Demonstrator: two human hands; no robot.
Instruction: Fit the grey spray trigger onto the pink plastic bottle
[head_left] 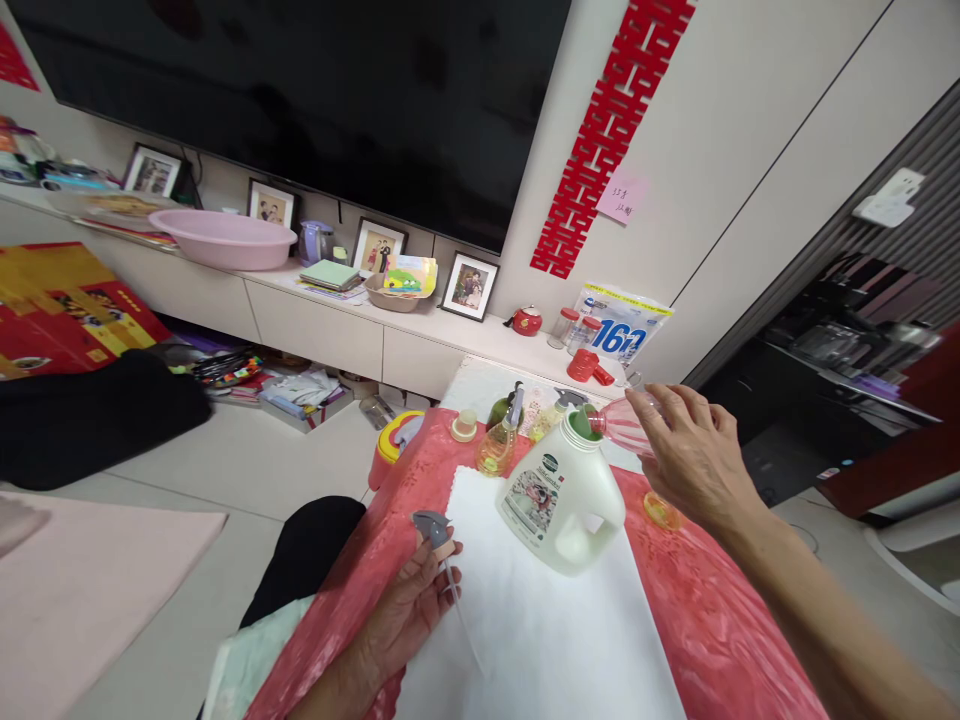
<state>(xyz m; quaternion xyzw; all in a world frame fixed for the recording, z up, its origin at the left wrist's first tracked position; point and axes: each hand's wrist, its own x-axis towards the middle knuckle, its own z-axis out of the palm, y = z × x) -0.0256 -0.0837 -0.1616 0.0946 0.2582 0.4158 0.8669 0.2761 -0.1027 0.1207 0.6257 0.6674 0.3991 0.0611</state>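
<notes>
My left hand (420, 590) is closed around a grey spray nozzle (433, 528), whose thin clear tube hangs down over the white sheet. Held tilted in my right hand (686, 440) is a clear pink bottle (626, 425), its mouth at the neck of a large pale green detergent jug (562, 500). The jug stands upright with its cap off; something green shows in its opening. I cannot make out whether liquid is flowing. Just behind the jug are a small spray bottle of yellow liquid (496, 447) and a dark green pump bottle (501, 408).
A red plastic cover (720, 610) and a white sheet (540, 640) lie over the table. A pale cap (464, 425) sits near its left edge, and a yellow round item (661, 510) at right. Beyond stands a cabinet with photo frames, a pink basin (225, 240) and jars.
</notes>
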